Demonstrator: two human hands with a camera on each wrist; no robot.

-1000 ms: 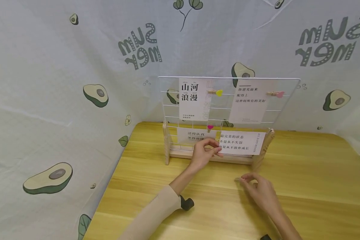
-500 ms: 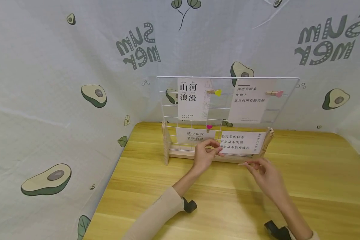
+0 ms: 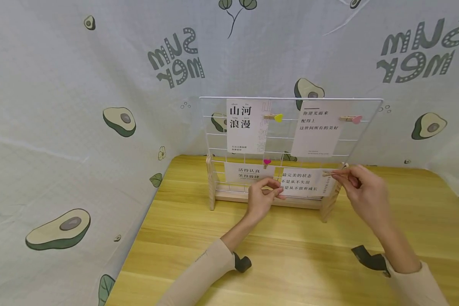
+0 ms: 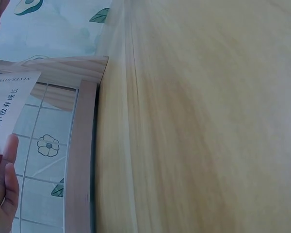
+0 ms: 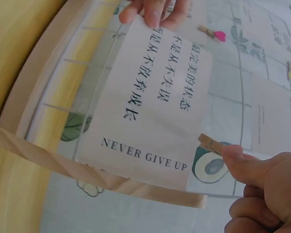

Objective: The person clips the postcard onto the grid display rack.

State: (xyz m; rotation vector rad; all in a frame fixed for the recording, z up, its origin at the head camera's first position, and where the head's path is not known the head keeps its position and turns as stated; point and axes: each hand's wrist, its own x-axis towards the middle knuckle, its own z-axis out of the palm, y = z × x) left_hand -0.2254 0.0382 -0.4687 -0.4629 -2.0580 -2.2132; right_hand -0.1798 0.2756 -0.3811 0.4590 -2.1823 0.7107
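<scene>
A white printed card (image 3: 302, 182) stands against the lower right of a white wire grid rack (image 3: 287, 99). My left hand (image 3: 261, 199) pinches its left edge between thumb and fingers. In my right hand (image 3: 367, 195) a small wooden clothespin (image 5: 209, 142) is pinched by one end. From the right wrist view, the clothespin's free tip lies at the card's upper edge, near the "NEVER GIVE UP" end; whether it bites the card, I cannot tell. The left wrist view catches only the fingertips of my left hand (image 4: 5, 189) and part of the card.
Three more cards hang on the grid: upper left (image 3: 246, 140), upper right (image 3: 315, 144) and lower left (image 3: 237, 170). Heart clothespins in yellow (image 3: 278, 118), pink (image 3: 356, 120) and magenta (image 3: 267, 162) sit at them. The rack's wooden feet (image 3: 211, 187) rest on the wooden table (image 3: 283, 263).
My right hand has risen from low over the table, forward and to the right, bringing the clothespin to the card's right part. The left hand has stayed nearly still, holding the card.
</scene>
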